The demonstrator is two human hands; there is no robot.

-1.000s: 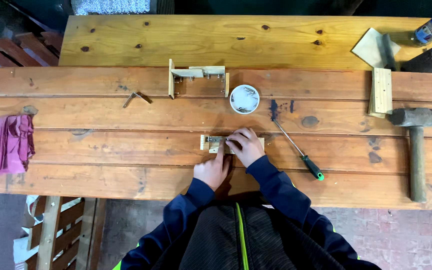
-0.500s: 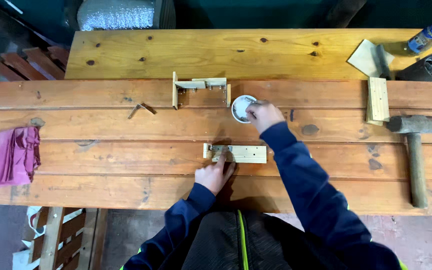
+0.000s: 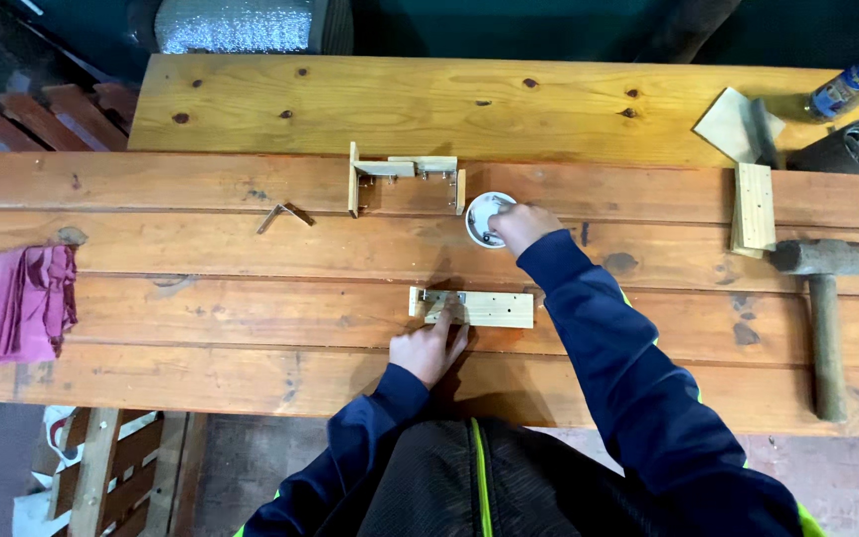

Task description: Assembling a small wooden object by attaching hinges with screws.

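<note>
On the plank workbench (image 3: 201, 328), over a dark floor, we see a small white round dish (image 3: 482, 217); its contents are too small to tell. The right hand (image 3: 521, 226) reaches into it, fingers curled together, perhaps pinching something. The left hand (image 3: 431, 346) rests its spread fingers on a pale wooden block (image 3: 484, 309) lying mid-bench. A pink cloth (image 3: 14, 301) and a hammer (image 3: 823, 318) lie well apart.
</note>
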